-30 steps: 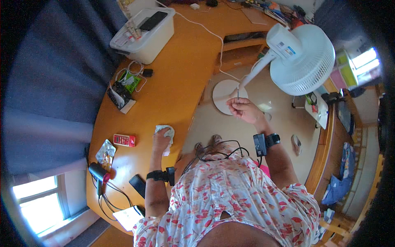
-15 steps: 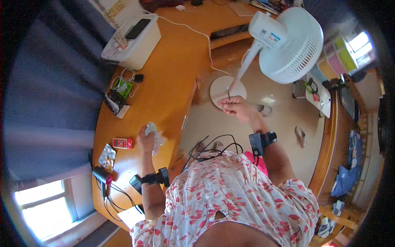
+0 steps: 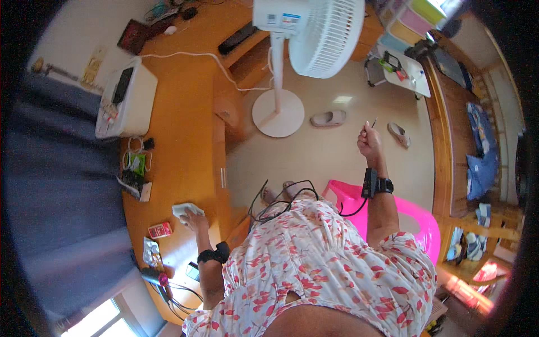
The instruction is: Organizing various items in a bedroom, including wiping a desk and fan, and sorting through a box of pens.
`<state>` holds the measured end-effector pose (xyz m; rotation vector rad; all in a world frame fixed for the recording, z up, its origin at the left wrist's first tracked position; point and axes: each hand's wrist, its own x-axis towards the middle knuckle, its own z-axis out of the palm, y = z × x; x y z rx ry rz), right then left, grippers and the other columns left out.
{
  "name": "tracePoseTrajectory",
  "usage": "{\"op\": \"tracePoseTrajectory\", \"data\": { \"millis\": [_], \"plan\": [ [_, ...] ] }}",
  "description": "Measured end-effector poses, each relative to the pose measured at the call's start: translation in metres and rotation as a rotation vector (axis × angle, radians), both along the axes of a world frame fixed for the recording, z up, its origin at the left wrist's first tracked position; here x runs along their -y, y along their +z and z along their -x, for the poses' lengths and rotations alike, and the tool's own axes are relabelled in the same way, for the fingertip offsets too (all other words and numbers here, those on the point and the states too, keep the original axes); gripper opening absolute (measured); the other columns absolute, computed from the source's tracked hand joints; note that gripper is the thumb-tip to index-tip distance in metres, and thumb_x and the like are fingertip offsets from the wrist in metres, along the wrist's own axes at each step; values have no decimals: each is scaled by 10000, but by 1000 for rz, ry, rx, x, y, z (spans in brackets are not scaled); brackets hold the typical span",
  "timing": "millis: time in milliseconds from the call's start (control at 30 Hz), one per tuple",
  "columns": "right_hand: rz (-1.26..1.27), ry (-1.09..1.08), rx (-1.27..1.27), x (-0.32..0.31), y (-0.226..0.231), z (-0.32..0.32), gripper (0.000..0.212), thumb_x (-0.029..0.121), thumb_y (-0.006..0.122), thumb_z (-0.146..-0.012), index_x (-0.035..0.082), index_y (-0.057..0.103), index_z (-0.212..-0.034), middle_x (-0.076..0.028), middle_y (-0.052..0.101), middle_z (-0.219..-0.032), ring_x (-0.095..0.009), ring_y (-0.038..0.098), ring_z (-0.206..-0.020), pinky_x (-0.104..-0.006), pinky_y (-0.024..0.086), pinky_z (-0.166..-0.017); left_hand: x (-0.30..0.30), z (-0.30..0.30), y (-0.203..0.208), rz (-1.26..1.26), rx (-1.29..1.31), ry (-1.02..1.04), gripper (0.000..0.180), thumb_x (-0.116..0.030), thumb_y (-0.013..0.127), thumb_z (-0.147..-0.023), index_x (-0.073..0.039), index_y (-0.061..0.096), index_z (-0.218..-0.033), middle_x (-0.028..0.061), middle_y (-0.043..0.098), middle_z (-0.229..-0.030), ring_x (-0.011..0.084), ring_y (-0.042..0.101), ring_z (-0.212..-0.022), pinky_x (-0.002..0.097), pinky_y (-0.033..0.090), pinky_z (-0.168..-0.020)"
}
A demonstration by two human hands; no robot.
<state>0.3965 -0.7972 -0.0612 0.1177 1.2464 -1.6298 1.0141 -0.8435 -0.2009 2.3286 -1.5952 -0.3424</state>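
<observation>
On the wooden desk (image 3: 178, 174), my left hand (image 3: 196, 221) is closed on a crumpled white cloth (image 3: 184, 210), which sticks out past the fingers. It could be a paper wipe; the frames do not settle that. Out over the floor to the right, my right hand (image 3: 368, 141) is closed in a fist around a thin dark pen-like stick (image 3: 374, 121), its tip showing above the fingers. Left of my left hand lies a small red box (image 3: 160, 230) with a pale front. Both wrists wear black strapped devices.
A white pedestal fan (image 3: 278, 115) stands ahead, its cable running to the desk. A pink plastic chair (image 3: 424, 233) is beside my right arm. Slippers (image 3: 329, 118) lie on the floor. A white bin (image 3: 137, 101), a hair dryer (image 3: 152, 276) and cables occupy the desk.
The view has turned, bringing the pink chair more into sight. My right hand has moved right, away from the fan's base, with the stick. My left hand still holds the cloth on the desk.
</observation>
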Motion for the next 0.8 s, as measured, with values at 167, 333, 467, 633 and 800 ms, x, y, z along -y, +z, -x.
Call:
{"op": "tracePoseTrajectory", "data": {
  "millis": [167,333,467,633,800],
  "plan": [
    [-27,-167,39,-44,-10,19,204,254,458,-819,117,438,-670,34,403,-492,-53,326,-371,-166,262,-323,33,32,61,-440,422,-224,553,-162,550,-677,-119,354,-1193,231,374,-1134,350,409,-1025,419,381,-796],
    [-70,-301,27,-63,1,24,198,239,457,-818,106,441,-673,28,414,-489,-62,350,-382,-175,276,-330,67,34,131,-165,180,-18,353,-116,545,-673,-87,533,-1025,203,510,-974,327,548,-788,386,460,-647],
    [-148,-416,-24,-83,-4,30,172,148,476,-775,101,427,-617,15,399,-481,-72,349,-384,-184,257,-326,80,85,191,-29,365,101,374,-188,528,-729,-102,485,-1091,222,448,-1086,338,470,-951,383,403,-783],
    [-186,-563,-115,-90,5,31,179,51,497,-704,101,404,-560,6,368,-466,-90,316,-350,-198,225,-314,130,32,97,90,201,-458,370,-287,506,-764,-114,477,-1089,193,456,-1094,311,424,-1017,350,357,-844],
    [-107,-482,-212,-97,15,27,109,38,524,-699,72,444,-634,21,366,-468,-75,321,-349,-199,215,-299,97,247,190,-395,-151,-1252,343,-235,508,-746,-21,499,-1013,178,521,-988,313,495,-906,367,389,-763]
  ]
}}
